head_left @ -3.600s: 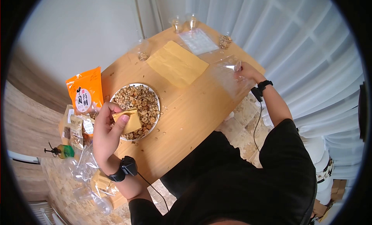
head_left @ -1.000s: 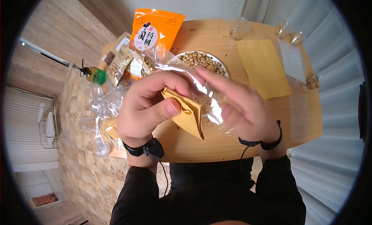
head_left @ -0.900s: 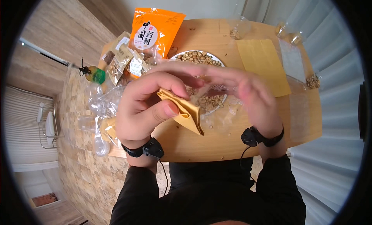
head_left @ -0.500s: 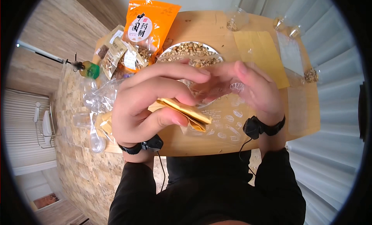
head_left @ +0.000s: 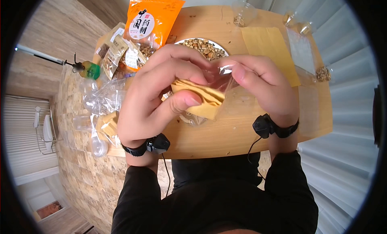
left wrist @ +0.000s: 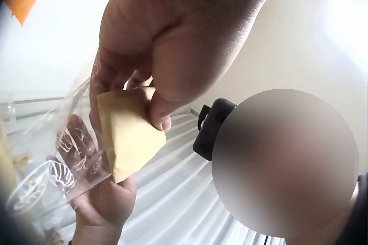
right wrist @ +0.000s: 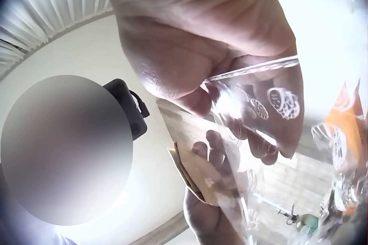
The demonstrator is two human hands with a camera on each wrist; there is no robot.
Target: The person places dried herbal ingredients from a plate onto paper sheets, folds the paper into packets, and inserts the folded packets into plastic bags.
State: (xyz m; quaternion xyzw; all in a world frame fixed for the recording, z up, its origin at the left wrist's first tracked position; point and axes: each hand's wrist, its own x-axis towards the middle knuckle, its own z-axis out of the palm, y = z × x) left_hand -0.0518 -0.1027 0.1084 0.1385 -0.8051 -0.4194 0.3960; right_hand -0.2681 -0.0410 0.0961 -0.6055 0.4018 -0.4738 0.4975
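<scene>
My left hand (head_left: 157,92) pinches a folded packet of yellow paper (head_left: 205,110) between thumb and fingers, its layered edge facing right. My right hand (head_left: 266,82) faces it and holds a clear plastic bag (right wrist: 282,104) with white shell-like prints, thumb and fingers curled on its edge. The thin film spans between both hands and overlaps the paper packet (right wrist: 201,182) in the right wrist view. In the left wrist view the bag (left wrist: 46,184) hangs beside the packet (left wrist: 129,136). The left fingers partly hide the packet's back.
Behind the hands stands a white plate (head_left: 221,47) heaped with dried slices. An orange pouch (head_left: 167,14), smaller packets (head_left: 117,52) and a green spray bottle (head_left: 90,70) are at left. A yellow paper sheet (head_left: 268,42) and clear cups (head_left: 244,16) lie farther back right.
The right hand has come from the table's far right with the clear bag to the left hand. Its thumb and fingers have shifted along the bag. The left hand still grips the paper packet.
</scene>
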